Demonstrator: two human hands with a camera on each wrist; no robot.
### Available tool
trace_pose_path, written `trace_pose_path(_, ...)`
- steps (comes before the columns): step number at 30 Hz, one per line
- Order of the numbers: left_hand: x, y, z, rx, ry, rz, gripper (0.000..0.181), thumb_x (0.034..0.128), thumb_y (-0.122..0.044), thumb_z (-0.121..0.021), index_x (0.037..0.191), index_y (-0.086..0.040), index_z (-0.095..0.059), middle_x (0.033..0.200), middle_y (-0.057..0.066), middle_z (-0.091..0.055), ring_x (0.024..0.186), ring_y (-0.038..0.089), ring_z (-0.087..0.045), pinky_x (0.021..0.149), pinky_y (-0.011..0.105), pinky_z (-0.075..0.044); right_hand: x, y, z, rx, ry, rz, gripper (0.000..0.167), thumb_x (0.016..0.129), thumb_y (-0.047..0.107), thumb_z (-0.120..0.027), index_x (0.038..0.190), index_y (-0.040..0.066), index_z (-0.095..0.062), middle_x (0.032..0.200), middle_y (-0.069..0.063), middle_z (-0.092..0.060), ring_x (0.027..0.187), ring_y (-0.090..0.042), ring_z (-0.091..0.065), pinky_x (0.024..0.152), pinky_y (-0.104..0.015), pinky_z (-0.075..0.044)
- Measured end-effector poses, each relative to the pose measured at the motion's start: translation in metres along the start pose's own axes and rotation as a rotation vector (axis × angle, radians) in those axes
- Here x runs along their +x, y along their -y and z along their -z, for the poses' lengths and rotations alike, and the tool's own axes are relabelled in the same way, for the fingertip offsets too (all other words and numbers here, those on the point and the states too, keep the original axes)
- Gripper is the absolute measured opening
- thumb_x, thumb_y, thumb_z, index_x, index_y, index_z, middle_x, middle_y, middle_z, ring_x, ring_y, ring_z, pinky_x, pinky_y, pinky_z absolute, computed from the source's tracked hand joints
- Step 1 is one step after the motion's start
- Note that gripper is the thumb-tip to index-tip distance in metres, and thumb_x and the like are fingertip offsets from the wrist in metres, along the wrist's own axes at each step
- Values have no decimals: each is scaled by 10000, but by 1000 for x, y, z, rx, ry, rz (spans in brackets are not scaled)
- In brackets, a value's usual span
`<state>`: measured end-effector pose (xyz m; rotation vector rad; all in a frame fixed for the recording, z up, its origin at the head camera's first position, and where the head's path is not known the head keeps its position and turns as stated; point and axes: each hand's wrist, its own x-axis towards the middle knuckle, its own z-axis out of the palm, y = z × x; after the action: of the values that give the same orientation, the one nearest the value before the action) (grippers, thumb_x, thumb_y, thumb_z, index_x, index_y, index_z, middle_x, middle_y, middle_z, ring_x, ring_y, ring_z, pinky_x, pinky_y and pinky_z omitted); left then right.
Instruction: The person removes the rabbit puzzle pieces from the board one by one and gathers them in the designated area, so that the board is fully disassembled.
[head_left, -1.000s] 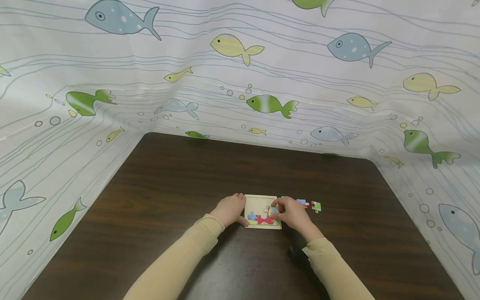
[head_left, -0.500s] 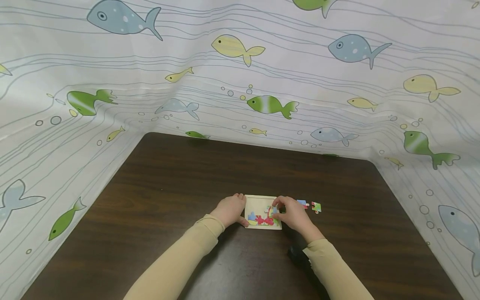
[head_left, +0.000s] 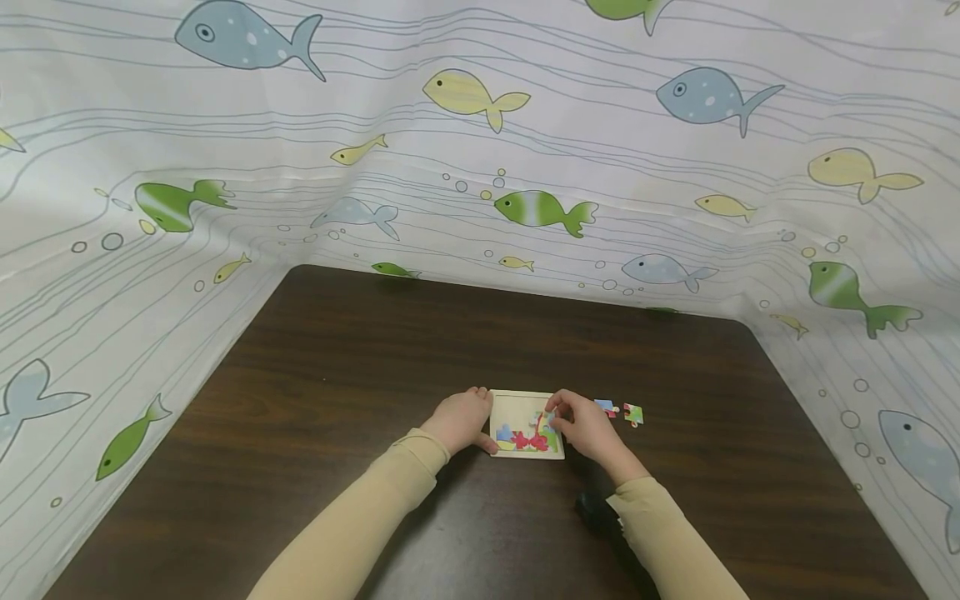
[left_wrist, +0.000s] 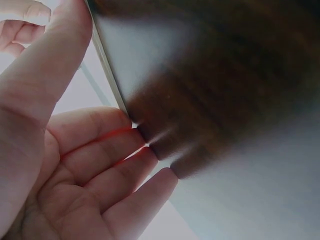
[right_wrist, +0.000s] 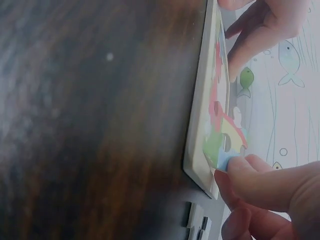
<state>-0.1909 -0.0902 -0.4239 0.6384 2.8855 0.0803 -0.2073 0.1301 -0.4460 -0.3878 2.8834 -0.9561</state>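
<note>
In the head view a pale wooden puzzle tray [head_left: 525, 392] lies on the dark table, with joined coloured pieces [head_left: 529, 441] along its bottom and right side. My left hand [head_left: 459, 421] rests against the tray's left edge, its fingers straight in the left wrist view. At the right side, thumb and index finger of my right hand [head_left: 588, 423] pinch a jigsaw piece [right_wrist: 234, 134] with yellow, red and blue on it. The right wrist view shows that piece tilted up from the tray beside the green part. Its far side is partly hidden by fingers.
Right of the tray lie two loose jigsaw pieces, a blue and red one [head_left: 604, 407] and a green and red one [head_left: 633, 414]. A black object [head_left: 591, 505] sits under the right wrist. A fish-patterned curtain [head_left: 450, 167] surrounds the table [head_left: 390, 333].
The right hand's thumb has shifted slightly up and right at the tray's right side. A blue patch once seen behind the right hand no longer shows. The left hand stays put.
</note>
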Motion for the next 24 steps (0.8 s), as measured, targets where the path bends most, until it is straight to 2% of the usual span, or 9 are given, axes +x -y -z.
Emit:
trace_pose_path(6, 1, 0, -1, 6, 3, 2, 921, 695, -525, -743, 1371, 34, -462, 1405, 158, -485, 1306, 248, -455, 977, 323, -470, -1, 1, 3, 92, 15, -12, 136, 860, 16, -664, 936, 114, -611, 786, -20, -549, 634, -149, -501, 507, -273, -463)
trace_pose_path(12, 1, -1, 0, 14, 0, -1, 921, 694, -530, -740, 1366, 38, -467, 1400, 159, -491, 1301, 251, -461, 972, 326, -474, -1, 0, 4, 129, 8, -6, 129, 864, 19, -661, 946, 107, -614, 797, -21, -544, 691, -159, -501, 524, -265, -454)
trace_pose_path(19, 1, 0, -1, 11, -10, -4, 915, 693, -530, -747, 1356, 39, -478, 1387, 163, -503, 1289, 252, -474, 969, 331, -476, -3, -2, 6, 197, -18, 2, 123, 867, -6, -646, 960, 67, -613, 804, -53, -564, 668, -166, -500, 513, -254, -408)
trace_pose_path(24, 1, 0, -2, 1, -9, 0, 916, 690, -524, -754, 1356, 40, -478, 1388, 166, -502, 1291, 257, -471, 980, 334, -468, -3, -5, 6, 238, -11, -6, 114, 883, -4, -624, 981, 53, -616, 802, -53, -587, 673, -175, -538, 509, -252, -417)
